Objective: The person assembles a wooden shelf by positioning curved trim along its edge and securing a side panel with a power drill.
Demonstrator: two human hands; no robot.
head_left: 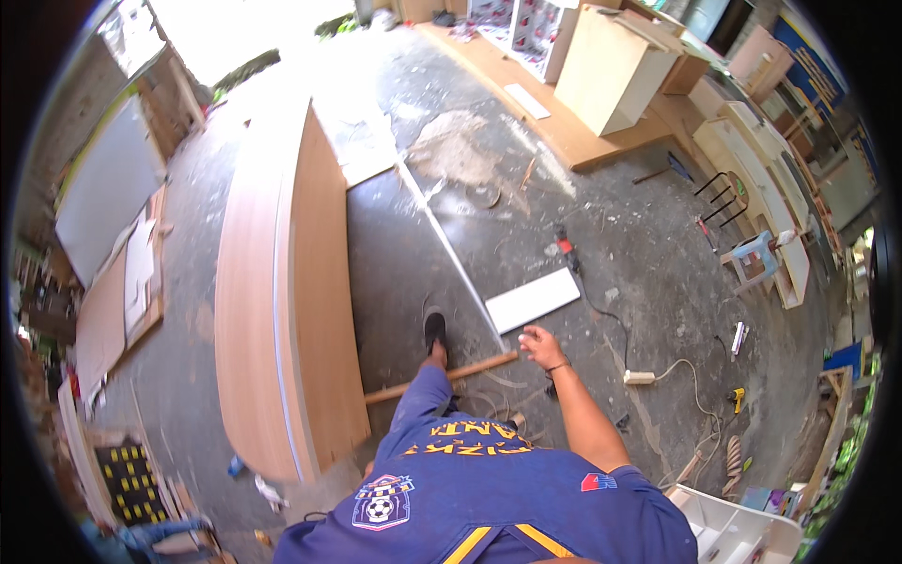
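My right hand (542,348) hangs over the floor with a dark band at its wrist. Its fingers are loosely bent and apart, and I see nothing held in them. Just beside it in the picture are the end of a wooden strip (470,368) and a white board (533,300). My left hand does not show; only a sliver of skin appears by my left side. Left of me a long wood-coloured cabinet (324,310) with a rounded end stands on the floor. The wooden strip runs from its base toward my right hand.
A long pale strip (451,249) crosses the floor ahead. A red-and-black power tool (564,242) has a cord trailing to a power strip (640,378). At right are a yellow drill (738,398) and a light-blue stool (754,258). Boxy cabinets (611,75) stand far right; panels (113,197) lean at left.
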